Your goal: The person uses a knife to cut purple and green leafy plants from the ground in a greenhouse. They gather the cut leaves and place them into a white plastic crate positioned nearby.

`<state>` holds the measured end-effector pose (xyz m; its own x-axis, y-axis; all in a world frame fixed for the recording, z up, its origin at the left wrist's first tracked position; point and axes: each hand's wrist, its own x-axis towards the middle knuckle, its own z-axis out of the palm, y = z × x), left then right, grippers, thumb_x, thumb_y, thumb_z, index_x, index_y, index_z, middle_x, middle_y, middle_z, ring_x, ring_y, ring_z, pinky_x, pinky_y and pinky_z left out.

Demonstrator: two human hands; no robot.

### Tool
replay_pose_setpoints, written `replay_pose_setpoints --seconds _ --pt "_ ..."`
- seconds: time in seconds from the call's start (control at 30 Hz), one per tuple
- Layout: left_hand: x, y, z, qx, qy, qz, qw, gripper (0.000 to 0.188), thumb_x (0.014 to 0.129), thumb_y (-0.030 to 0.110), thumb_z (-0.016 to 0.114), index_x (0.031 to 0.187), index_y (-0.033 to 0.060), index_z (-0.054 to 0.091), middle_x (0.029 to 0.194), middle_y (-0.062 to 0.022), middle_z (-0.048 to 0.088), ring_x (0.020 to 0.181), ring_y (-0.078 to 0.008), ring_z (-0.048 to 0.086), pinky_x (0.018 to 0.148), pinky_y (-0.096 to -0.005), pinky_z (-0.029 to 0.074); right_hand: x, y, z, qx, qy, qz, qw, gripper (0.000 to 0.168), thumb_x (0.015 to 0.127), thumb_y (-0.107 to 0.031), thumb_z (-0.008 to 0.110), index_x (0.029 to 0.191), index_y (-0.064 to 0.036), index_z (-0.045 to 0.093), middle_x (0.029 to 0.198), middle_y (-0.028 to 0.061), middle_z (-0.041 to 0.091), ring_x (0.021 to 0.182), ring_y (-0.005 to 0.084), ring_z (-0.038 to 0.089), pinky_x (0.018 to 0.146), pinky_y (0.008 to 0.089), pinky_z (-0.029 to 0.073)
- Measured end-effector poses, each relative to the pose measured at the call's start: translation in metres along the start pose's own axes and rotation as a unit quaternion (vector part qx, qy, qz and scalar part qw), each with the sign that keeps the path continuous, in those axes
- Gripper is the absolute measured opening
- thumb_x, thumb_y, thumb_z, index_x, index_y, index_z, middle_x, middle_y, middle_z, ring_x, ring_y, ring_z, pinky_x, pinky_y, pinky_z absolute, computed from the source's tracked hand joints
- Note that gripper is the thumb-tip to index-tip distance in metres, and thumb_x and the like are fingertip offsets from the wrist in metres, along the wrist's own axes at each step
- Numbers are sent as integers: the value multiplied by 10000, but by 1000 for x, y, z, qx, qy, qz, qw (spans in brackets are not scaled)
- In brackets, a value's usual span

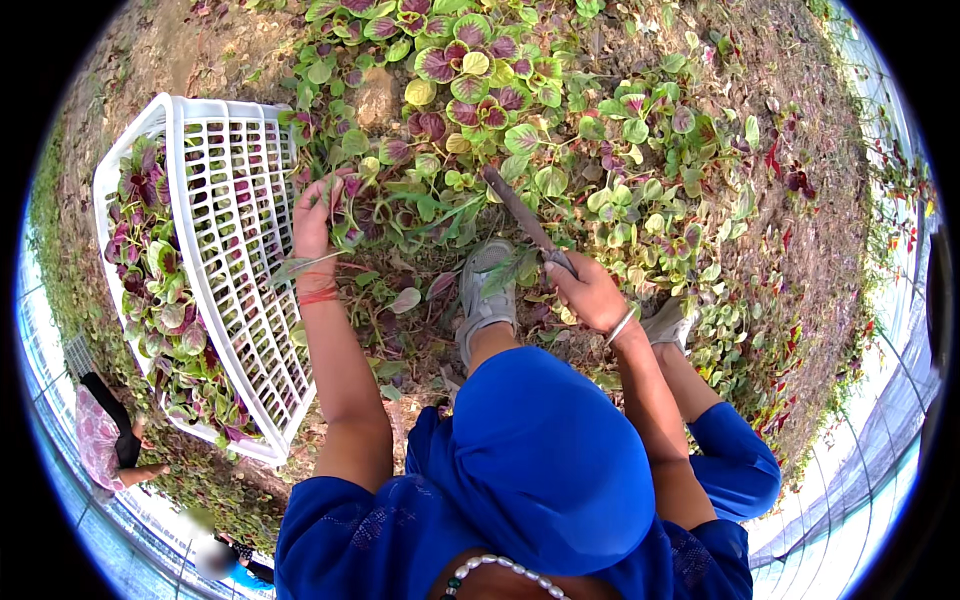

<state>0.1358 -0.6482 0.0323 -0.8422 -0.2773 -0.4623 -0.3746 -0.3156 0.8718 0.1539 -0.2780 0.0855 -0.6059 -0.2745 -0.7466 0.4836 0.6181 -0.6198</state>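
Observation:
My left hand (pixel 312 217) is at the right side of a white plastic crate (pixel 232 187), its fingers curled around some red-and-green amaranth leaves (pixel 346 196). A stray leaf lies across that wrist, above a red thread bracelet. In my right hand (pixel 589 292) is a long, dark, worn-looking knife (pixel 517 206), its tip pointing up and left toward the growing amaranth plants (pixel 472 82). A jagged green leaf (pixel 511 271) hangs beside the right fingers. The crate leans on its side toward me and holds many cut amaranth leaves (pixel 161 262).
My grey shoe (pixel 487 281) stands on the soil between my hands, the other shoe (pixel 670 326) farther right. Amaranth plants spread right over the bed. Two other people are at the lower left, one in a pink patterned top (pixel 97 435) near another crate (pixel 77 356). Netting (pixel 892 390) edges the plot.

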Motion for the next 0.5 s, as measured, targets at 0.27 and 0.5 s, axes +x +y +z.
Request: replay_pose_setpoints --seconds 0.27,0.5 --pt "100 -43 50 384 -73 105 914 544 698 146 696 1198 -9 549 1052 -133 655 900 -200 634 814 -315 480 119 -53 28 -51 27 -21 998 405 907 -320 493 924 75 584 680 195 605 520 289 598 524 399 485" --pt "72 -41 26 206 -41 27 977 189 806 168 681 905 8 697 850 -73 686 761 -164 625 717 -286 480 54 -23 21 -159 3 -104 982 351 879 -306 525 903 39 586 830 267 616 779 418 596 730 461 467"
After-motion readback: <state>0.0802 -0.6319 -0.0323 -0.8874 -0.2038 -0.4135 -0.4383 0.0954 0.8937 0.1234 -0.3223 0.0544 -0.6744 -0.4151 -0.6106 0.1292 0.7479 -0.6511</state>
